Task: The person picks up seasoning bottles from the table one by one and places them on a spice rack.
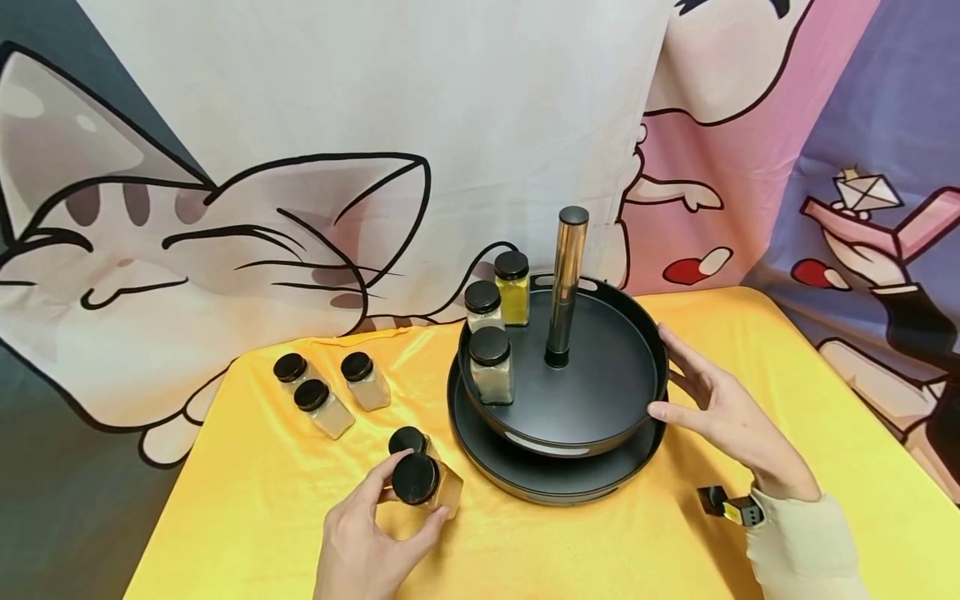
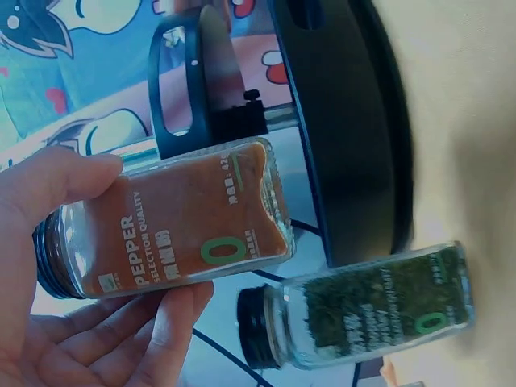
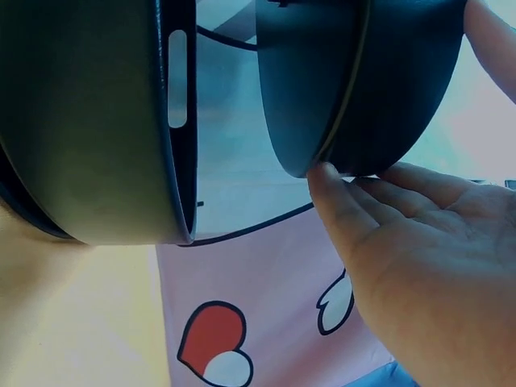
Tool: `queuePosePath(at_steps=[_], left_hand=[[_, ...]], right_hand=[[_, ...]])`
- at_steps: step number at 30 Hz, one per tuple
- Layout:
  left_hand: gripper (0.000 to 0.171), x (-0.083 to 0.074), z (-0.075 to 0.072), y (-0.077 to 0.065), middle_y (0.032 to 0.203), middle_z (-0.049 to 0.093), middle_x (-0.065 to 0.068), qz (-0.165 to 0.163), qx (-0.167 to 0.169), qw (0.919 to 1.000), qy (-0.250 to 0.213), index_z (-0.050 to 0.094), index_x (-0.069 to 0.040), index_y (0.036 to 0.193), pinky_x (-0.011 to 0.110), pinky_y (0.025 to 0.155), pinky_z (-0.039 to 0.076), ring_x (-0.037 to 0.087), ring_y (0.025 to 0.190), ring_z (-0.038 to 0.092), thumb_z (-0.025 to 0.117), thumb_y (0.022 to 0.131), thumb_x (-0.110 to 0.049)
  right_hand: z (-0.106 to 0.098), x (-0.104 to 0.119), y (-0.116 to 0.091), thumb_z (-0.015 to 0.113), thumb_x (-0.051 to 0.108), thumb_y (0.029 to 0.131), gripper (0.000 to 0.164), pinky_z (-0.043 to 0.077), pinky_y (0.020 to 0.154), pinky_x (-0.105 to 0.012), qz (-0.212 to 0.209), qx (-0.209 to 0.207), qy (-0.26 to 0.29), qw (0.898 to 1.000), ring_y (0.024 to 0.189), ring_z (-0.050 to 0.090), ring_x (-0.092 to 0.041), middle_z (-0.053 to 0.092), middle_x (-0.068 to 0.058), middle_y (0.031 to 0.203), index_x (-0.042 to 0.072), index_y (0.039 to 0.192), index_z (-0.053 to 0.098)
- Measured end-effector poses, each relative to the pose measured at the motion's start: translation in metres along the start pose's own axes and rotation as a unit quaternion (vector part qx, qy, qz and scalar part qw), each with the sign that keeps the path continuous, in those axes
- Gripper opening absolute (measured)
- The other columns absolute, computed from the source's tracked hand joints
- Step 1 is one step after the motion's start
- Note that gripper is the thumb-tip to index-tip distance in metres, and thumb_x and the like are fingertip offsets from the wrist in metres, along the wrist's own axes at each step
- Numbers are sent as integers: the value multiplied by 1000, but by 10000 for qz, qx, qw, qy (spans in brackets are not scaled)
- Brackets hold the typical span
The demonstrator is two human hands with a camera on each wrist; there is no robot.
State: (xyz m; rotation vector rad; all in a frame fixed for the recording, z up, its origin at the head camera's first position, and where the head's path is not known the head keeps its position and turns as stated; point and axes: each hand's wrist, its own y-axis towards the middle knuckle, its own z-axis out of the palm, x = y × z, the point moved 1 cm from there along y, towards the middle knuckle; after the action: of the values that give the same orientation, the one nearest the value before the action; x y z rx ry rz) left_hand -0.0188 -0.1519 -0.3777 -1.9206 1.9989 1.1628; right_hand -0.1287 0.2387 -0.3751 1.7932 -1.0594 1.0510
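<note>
My left hand [image 1: 375, 533] grips a square glass pepper jar [image 2: 177, 226], its thumb on one side and fingers on the other. The jar has a black lid and reddish-brown powder inside. Just behind it stands a jar of green herbs [image 2: 379, 306], also black-lidded, mostly covered in the head view. At the right, my right hand [image 1: 723, 417] touches the outer wall of the upper black round tray [image 1: 607, 367], thumb and fingers spread along it. Three jars stand on that tray's left side: a yellow one [image 1: 513, 298] and two pale ones, the nearer pale jar [image 1: 492, 379] in front.
Below sits a wider lower black tray [image 1: 551, 492]. A metal post [image 1: 566, 283] rises from the upper tray. Three more black-lidded jars, one a pale jar [image 1: 367, 385], stand left on the yellow cloth [image 1: 247, 500]. A printed curtain [image 1: 450, 100] hangs behind.
</note>
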Motion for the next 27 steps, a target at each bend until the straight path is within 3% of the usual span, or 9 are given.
queuePosePath(at_steps=[5, 9, 20, 23, 27], left_hand=[[65, -8, -4, 7, 84, 66, -14, 271, -100, 9991, -302, 62, -19, 116, 12, 68, 47, 3, 73, 62, 86, 59, -38], [65, -16, -8, 13, 94, 67, -11, 206, -61, 9980, -588, 60, -19, 119, 12, 74, 47, 3, 80, 64, 84, 62, -39], [62, -38, -9, 29, 92, 67, -16, 182, -95, 9960, -867, 57, -23, 120, 15, 77, 47, 2, 84, 64, 80, 67, -43], [61, -42, -8, 32, 93, 67, -16, 346, -160, 9937, -1054, 57, -22, 120, 14, 76, 47, 2, 84, 64, 81, 67, -41], [61, -46, -5, 38, 94, 67, -12, 804, -391, 9884, -1227, 57, -20, 120, 16, 72, 49, 4, 83, 64, 83, 66, -33]], right_hand=[[1, 0, 0, 69, -1, 80, 87, 29, 100, -10, 20, 26, -6, 10000, 139, 18, -20, 15, -5, 154, 15, 149, 18], [2, 0, 1, 70, -3, 79, 89, 29, 100, -11, -43, 7, 48, 10000, 139, 17, -20, 15, -7, 154, 13, 149, 17], [3, 1, 2, 71, -2, 78, 90, 30, 100, -10, -25, -26, -5, 10000, 139, 19, -21, 17, -7, 153, 13, 149, 17], [3, 0, 2, 71, -2, 78, 91, 30, 100, -11, -38, -17, 10, 10000, 139, 19, -21, 17, -8, 153, 13, 149, 17], [3, 0, 2, 72, -2, 77, 91, 31, 100, -11, -60, -19, -35, 10000, 139, 19, -21, 18, -8, 153, 13, 149, 17]])
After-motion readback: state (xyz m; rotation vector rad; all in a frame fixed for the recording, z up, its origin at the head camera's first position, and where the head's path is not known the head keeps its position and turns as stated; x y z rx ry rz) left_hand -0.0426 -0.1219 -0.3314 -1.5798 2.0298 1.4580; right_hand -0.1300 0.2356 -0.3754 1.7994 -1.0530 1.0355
